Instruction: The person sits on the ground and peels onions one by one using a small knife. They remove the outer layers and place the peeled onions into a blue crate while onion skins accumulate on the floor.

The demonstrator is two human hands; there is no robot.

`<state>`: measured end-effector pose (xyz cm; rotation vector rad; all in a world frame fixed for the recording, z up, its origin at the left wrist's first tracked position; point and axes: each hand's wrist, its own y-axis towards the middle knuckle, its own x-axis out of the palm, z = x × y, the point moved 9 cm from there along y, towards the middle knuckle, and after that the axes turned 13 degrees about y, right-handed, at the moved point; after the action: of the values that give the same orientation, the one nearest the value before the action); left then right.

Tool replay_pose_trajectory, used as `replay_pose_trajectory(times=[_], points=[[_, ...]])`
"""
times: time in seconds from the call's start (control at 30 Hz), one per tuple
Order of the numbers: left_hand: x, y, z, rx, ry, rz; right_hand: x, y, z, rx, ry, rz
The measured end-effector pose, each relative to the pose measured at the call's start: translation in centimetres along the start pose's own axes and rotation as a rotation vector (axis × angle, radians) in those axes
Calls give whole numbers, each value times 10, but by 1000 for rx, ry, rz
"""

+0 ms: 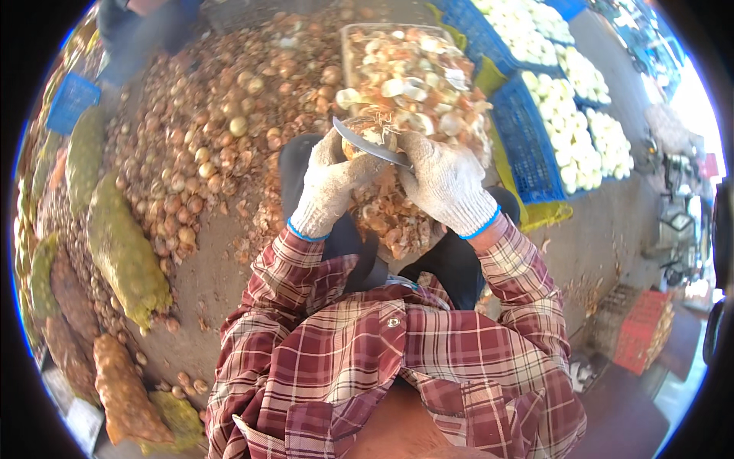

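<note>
My left hand (338, 178), in a white knitted glove with a blue cuff edge, holds an onion (373, 136) with its dry roots facing up. My right hand (444, 175), gloved alike, grips a knife with a curved blade (367, 144). The blade lies across the near side of the onion, its tip pointing to the upper left. The knife's handle is hidden in my right glove. Just beyond my hands, a clear plastic crate (346, 63) is heaped with onion skins and cut pieces (413, 86). More loose skins (401, 229) lie between my knees.
Unpeeled onions (241, 103) spread over the floor ahead and left. Filled mesh sacks (123, 246) lie at left. Blue crates (527, 143) of peeled onions (562, 126) stand at right; a red crate (636, 333) is lower right. Another person (149, 28) is at the upper left.
</note>
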<state>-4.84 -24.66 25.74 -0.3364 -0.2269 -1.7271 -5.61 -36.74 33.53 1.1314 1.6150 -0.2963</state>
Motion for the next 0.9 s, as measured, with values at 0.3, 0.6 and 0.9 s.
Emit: replay_pose_trajectory(times=[0.3,0.6,0.9], points=[[59,26,-35,-213,-92,-207,15,-84,184,623,-68,-32],[79,39,-8,212,656,-17,84,-80,99,866,2125,359],[52,33,-4,46,917,47,34,-55,111,758,1602,423]])
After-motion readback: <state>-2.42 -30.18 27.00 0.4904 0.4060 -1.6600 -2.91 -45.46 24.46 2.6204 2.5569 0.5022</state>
